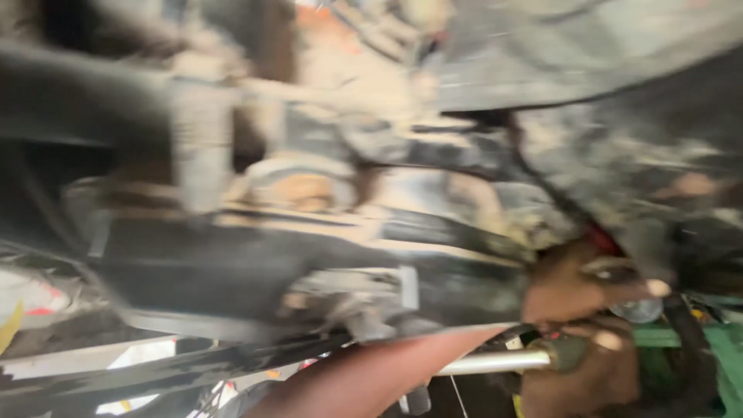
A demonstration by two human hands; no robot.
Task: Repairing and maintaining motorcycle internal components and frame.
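The view is blurred and looks up at the grimy dark underside of a vehicle [325,255]. My left hand [569,286] reaches in from the lower middle and presses against a dirty black part at the right, beside a small red piece [606,241]. I cannot tell whether it grips anything. Just below it, my right hand [596,371] is closed around the dark end of a silver metal tool bar [495,361], which points left. My left forearm [371,379] crosses in front of the bar.
A blurred grey cylinder [203,147] and rusty metal parts [302,186] hang at the upper left. A black beam [155,379] runs along the bottom left. Green metal [727,348] shows at the lower right edge.
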